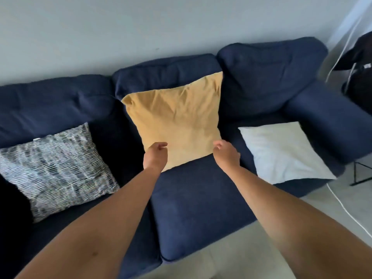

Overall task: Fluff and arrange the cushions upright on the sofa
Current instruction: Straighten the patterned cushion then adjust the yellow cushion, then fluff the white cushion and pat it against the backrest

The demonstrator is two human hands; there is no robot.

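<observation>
A yellow cushion point(177, 119) stands upright on the middle seat of the navy sofa point(201, 202), leaning on the backrest. My left hand point(155, 156) hovers at its lower left corner and my right hand point(226, 153) at its lower right corner. Both have loosely curled fingers with nothing clearly gripped. A black-and-white patterned cushion point(54, 170) lies flat on the left seat. A white cushion point(281, 152) lies flat on the right seat.
The sofa's right armrest point(332, 121) borders the white cushion. A dark object on a thin-legged stand point(360, 77) is at the far right, and a white cable point(346, 210) runs across the pale floor. A plain wall is behind the sofa.
</observation>
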